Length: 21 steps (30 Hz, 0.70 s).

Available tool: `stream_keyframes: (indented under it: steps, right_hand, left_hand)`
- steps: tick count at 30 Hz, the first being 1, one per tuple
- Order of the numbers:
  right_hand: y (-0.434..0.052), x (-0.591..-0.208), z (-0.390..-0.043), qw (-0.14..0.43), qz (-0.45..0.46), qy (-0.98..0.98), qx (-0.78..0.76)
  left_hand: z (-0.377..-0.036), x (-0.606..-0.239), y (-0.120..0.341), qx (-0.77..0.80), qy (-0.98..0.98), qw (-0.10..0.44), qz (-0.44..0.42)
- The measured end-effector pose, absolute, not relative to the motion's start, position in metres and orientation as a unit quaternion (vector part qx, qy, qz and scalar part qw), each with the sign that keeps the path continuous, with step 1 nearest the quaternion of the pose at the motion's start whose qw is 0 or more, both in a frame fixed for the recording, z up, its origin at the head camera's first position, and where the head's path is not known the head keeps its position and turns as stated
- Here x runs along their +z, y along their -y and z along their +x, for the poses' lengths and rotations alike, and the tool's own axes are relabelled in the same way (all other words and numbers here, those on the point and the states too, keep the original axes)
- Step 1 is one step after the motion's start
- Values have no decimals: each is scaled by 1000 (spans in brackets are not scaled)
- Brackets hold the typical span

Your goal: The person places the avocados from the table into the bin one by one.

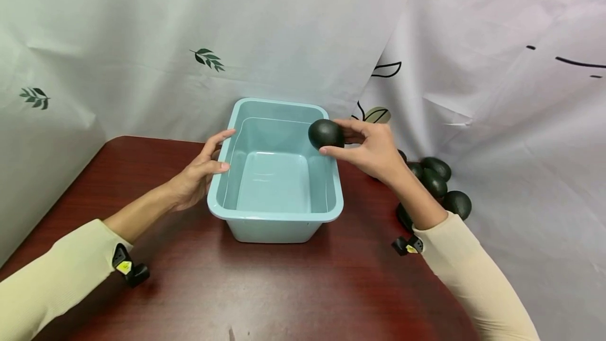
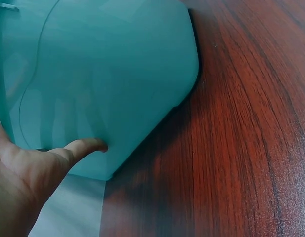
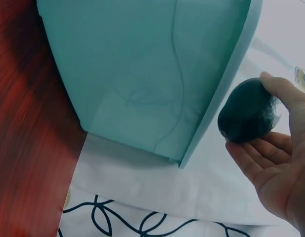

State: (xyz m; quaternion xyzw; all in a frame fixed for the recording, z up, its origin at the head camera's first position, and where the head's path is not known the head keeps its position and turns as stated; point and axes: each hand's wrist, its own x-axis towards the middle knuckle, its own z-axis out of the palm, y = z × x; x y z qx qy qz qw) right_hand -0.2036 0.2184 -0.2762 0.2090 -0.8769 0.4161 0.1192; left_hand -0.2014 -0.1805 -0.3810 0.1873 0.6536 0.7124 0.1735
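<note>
While the right hand [image 1: 374, 149] pinches a dark avocado [image 1: 326, 133] between thumb and fingertips, the fruit hangs just above the right rim of the pale blue tub [image 1: 276, 213], near its far corner. From that grip the open hollow of the tub lies to the left and below, with nothing in it; the wrist view shows the avocado [image 3: 248, 111] just outside the rim line and level with it or slightly higher. Its long axis runs roughly across, pointing from the palm toward the tub. Farther left, the left hand [image 1: 201, 172] rests on the opposite rim, thumb over the edge and fingers loosely spread against the wall. Behind the right forearm, a small heap of other avocados [image 1: 437, 180] lies on the dark red table [image 1: 265, 288].
</note>
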Motion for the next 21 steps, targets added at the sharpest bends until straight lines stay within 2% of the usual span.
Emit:
stream_keyframes:
  steps: [8, 21]
  right_hand:
    - [-212, -279, -202, 126, 222, 881, 398]
    - [-198, -284, -199, 99, 242, 874, 409]
  left_hand:
    - [-203, -383, 181, 714, -652, 174, 187]
    - [-203, -382, 180, 715, -652, 170, 186]
